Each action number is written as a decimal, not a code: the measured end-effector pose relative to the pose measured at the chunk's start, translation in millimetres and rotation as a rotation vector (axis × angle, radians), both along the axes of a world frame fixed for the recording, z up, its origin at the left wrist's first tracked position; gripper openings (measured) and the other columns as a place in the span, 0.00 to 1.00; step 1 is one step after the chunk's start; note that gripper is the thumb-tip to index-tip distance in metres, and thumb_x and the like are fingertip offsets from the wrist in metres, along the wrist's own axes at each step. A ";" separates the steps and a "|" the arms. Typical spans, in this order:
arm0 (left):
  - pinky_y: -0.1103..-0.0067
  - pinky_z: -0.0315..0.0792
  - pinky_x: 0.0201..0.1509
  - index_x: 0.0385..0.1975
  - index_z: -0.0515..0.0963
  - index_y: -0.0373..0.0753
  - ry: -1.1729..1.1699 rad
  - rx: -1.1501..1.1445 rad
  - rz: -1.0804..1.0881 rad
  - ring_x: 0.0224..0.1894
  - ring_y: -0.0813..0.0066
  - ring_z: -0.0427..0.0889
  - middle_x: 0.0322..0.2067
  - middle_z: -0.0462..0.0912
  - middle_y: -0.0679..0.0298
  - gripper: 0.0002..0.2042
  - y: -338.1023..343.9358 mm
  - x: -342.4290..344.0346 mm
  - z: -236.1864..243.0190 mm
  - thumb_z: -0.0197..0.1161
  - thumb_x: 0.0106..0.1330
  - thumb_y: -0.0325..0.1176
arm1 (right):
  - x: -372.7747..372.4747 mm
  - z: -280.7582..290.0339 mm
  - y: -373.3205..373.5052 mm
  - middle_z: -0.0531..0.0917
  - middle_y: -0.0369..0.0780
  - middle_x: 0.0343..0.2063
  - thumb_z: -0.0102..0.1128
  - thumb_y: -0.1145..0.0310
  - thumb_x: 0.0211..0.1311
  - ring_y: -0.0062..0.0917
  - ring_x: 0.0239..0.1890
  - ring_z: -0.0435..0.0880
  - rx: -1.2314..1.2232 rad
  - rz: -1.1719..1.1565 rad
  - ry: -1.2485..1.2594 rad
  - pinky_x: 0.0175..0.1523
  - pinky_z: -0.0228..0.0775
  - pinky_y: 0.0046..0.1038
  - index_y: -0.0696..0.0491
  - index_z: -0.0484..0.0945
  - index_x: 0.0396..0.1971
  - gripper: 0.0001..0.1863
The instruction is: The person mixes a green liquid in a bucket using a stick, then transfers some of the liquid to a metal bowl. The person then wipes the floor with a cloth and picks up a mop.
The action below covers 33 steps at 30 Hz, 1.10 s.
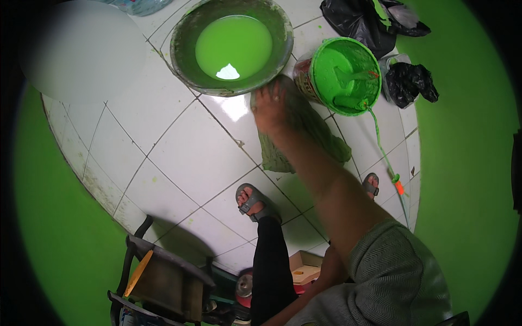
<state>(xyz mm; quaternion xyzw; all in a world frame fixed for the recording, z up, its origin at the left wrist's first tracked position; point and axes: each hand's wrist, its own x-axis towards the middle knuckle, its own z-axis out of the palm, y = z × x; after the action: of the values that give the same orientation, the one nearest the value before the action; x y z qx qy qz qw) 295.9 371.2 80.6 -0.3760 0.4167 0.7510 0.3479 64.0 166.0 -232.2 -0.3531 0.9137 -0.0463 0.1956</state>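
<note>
My right hand [269, 108], wearing a ring, reaches forward and rests on the upper left end of a crumpled dark green cloth [315, 133] on the tiled floor. Its fingers are slightly blurred but look stretched out and apart. Just beyond the fingertips stands a wide grey basin [187, 73] of bright green liquid [234, 41]. To the right of the cloth a bucket [307, 81] tilts toward me, its inside coated with green paint and a tool lying in it. My left hand is not in view.
Black plastic bags [361, 27] lie behind the bucket, another [410, 84] beside it. A green-stained rod [383, 149] with an orange part leans from the bucket. Green walls [462, 163] flank the white tiles. A dark chair [168, 277] stands at lower left; my sandalled feet [253, 201] are near the cloth.
</note>
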 end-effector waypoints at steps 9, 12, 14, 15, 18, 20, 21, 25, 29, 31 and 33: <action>0.60 0.71 0.62 0.55 0.73 0.29 0.128 -0.120 -0.071 0.59 0.40 0.76 0.56 0.76 0.40 0.22 -46.6 -15.6 7.7 0.64 0.64 0.33 | 171.3 14.1 83.9 0.56 0.41 0.77 0.52 0.63 0.64 0.48 0.80 0.47 0.019 0.906 -0.428 0.78 0.42 0.56 0.44 0.66 0.71 0.33; 0.58 0.71 0.60 0.54 0.72 0.29 0.179 -0.211 -0.091 0.56 0.39 0.76 0.53 0.77 0.39 0.20 -47.1 -9.8 6.3 0.63 0.65 0.33 | 107.5 -7.3 54.6 0.59 0.41 0.76 0.53 0.64 0.64 0.44 0.79 0.51 -0.171 0.661 -0.373 0.77 0.47 0.52 0.44 0.71 0.66 0.28; 0.58 0.72 0.58 0.53 0.72 0.29 0.217 -0.279 -0.094 0.54 0.40 0.77 0.51 0.77 0.38 0.20 -47.4 -6.7 -0.3 0.62 0.66 0.33 | 55.6 4.3 21.3 0.59 0.43 0.75 0.58 0.66 0.62 0.39 0.77 0.57 -0.184 0.428 -0.014 0.73 0.57 0.49 0.45 0.74 0.62 0.26; 0.57 0.72 0.57 0.53 0.71 0.29 0.238 -0.285 -0.109 0.54 0.40 0.77 0.49 0.77 0.38 0.19 -46.4 -6.9 -3.8 0.62 0.66 0.33 | 36.1 12.5 5.9 0.65 0.45 0.71 0.61 0.66 0.60 0.40 0.74 0.62 -0.168 0.236 -0.038 0.70 0.61 0.49 0.48 0.74 0.61 0.26; 0.56 0.73 0.55 0.53 0.71 0.30 0.228 -0.286 -0.127 0.51 0.40 0.78 0.47 0.78 0.39 0.19 -56.3 -15.6 1.2 0.62 0.66 0.34 | 4.4 37.4 -16.8 0.76 0.47 0.60 0.66 0.67 0.57 0.44 0.65 0.73 -0.254 -0.293 -0.145 0.65 0.68 0.48 0.54 0.73 0.59 0.28; 0.55 0.73 0.54 0.52 0.71 0.30 0.200 -0.270 -0.117 0.51 0.40 0.78 0.47 0.78 0.40 0.19 -64.9 -22.8 8.8 0.63 0.66 0.35 | -5.0 56.8 -24.8 0.80 0.47 0.55 0.66 0.67 0.59 0.45 0.60 0.78 -0.469 -0.485 -0.298 0.62 0.71 0.48 0.57 0.73 0.58 0.26; 0.55 0.73 0.55 0.52 0.71 0.30 0.189 -0.258 -0.108 0.51 0.40 0.78 0.47 0.78 0.40 0.19 -68.4 -25.3 11.0 0.63 0.66 0.35 | -5.4 66.4 -27.1 0.81 0.47 0.52 0.65 0.68 0.61 0.45 0.58 0.80 -0.633 -0.509 -0.413 0.61 0.73 0.48 0.59 0.73 0.57 0.25; 0.56 0.73 0.57 0.53 0.72 0.30 0.243 -0.208 -0.130 0.53 0.40 0.78 0.51 0.78 0.40 0.20 -84.9 -28.3 10.7 0.63 0.67 0.37 | -31.1 99.1 -42.9 0.80 0.50 0.54 0.62 0.70 0.68 0.45 0.55 0.83 -0.830 -0.857 -1.347 0.57 0.79 0.47 0.60 0.71 0.59 0.22; 0.61 0.71 0.63 0.57 0.72 0.30 0.067 0.076 0.215 0.60 0.45 0.76 0.56 0.76 0.42 0.19 -39.5 -4.2 -17.2 0.58 0.71 0.35 | -41.0 120.6 -55.1 0.78 0.53 0.57 0.61 0.71 0.69 0.51 0.57 0.81 -1.036 -0.966 -1.666 0.59 0.80 0.47 0.62 0.66 0.63 0.26; 0.64 0.70 0.65 0.58 0.71 0.30 -0.040 0.169 0.286 0.62 0.48 0.75 0.58 0.76 0.44 0.18 -55.8 -12.7 -4.5 0.56 0.73 0.33 | -31.9 131.4 -67.2 0.76 0.53 0.59 0.60 0.71 0.70 0.54 0.58 0.80 -1.079 -1.039 -1.600 0.61 0.79 0.47 0.63 0.64 0.65 0.28; 0.66 0.69 0.65 0.58 0.71 0.30 -0.074 0.196 0.352 0.63 0.51 0.74 0.59 0.76 0.46 0.18 -52.1 -7.2 -1.7 0.54 0.74 0.32 | -29.3 143.7 -83.3 0.75 0.53 0.60 0.58 0.73 0.70 0.52 0.59 0.80 -1.053 -1.081 -1.601 0.61 0.79 0.48 0.64 0.65 0.64 0.26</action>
<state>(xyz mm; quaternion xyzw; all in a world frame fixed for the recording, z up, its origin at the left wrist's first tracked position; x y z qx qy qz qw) 288.7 319.1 79.0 -0.4348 0.2564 0.8229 0.2611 34.7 82.8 -88.5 0.1864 0.4226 -0.7254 0.5103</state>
